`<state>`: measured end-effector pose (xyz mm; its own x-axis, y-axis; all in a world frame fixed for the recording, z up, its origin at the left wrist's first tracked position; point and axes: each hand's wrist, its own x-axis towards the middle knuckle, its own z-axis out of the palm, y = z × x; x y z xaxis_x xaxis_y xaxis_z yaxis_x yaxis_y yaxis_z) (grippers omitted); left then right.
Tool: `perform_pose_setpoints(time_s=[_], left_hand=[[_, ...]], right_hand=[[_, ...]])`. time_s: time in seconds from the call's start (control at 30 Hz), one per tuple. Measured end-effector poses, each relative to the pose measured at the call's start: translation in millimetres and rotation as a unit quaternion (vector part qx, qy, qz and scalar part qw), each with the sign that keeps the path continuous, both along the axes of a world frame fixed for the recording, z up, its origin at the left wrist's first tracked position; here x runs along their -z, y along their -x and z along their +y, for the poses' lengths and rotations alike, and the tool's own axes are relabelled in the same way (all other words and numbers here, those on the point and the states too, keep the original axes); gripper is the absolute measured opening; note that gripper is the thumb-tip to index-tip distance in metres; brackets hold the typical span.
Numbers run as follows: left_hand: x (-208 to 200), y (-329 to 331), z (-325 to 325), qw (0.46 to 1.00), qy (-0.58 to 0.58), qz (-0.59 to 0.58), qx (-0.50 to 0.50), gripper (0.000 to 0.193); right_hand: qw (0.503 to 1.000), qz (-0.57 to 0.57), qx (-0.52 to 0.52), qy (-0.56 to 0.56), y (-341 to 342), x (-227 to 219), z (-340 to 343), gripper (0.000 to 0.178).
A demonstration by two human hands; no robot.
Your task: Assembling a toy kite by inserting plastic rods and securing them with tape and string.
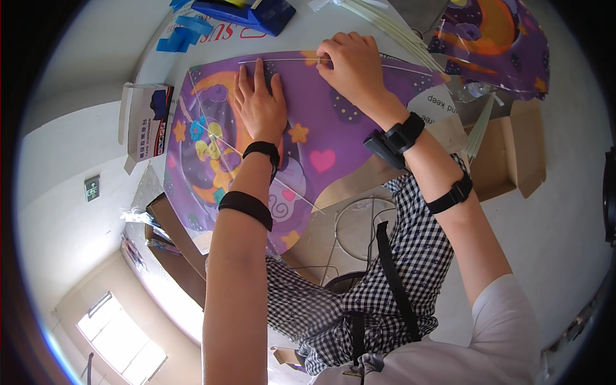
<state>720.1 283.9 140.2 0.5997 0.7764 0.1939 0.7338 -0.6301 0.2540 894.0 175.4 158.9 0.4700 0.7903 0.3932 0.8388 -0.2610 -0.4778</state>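
Note:
A purple kite sheet (301, 90), printed with orange stars, a pink heart and a moon, lies spread in front of me. A thin white rod (289, 60) runs along its far edge. My left hand (262, 112) rests flat on the sheet with fingers spread, the fingertips reaching toward this rod. Fingers curled in a pinch, my right hand (350, 67) grips the rod near the middle of that edge; the exact hold is partly hidden. Another thin rod (292, 190) crosses the sheet diagonally, passing under my left forearm. A small blue piece (197, 127) sits near its upper end.
A blue tape dispenser (253, 14) and several blue tape strips (185, 33) are at the far left of the table. A bundle of pale rods (385, 27) lies at the far right, near another purple kite (494, 45). Cardboard boxes (532, 151) stand around.

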Motion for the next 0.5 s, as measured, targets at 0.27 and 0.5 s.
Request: perform_pose_setpoints(time_s=[0.27, 0.5], left_hand=[[-0.6, 0.2, -0.2, 1.000, -0.004, 0.001, 0.004, 0.050], [1.7, 1.5, 0.9, 1.000, -0.017, 0.008, 0.002, 0.050]], right_hand=[[1.000, 0.005, -0.003, -0.002, -0.1, -0.2, -0.4, 0.007], [1.000, 0.001, -0.001, -0.014, 0.3, 0.4, 0.0, 0.007]])
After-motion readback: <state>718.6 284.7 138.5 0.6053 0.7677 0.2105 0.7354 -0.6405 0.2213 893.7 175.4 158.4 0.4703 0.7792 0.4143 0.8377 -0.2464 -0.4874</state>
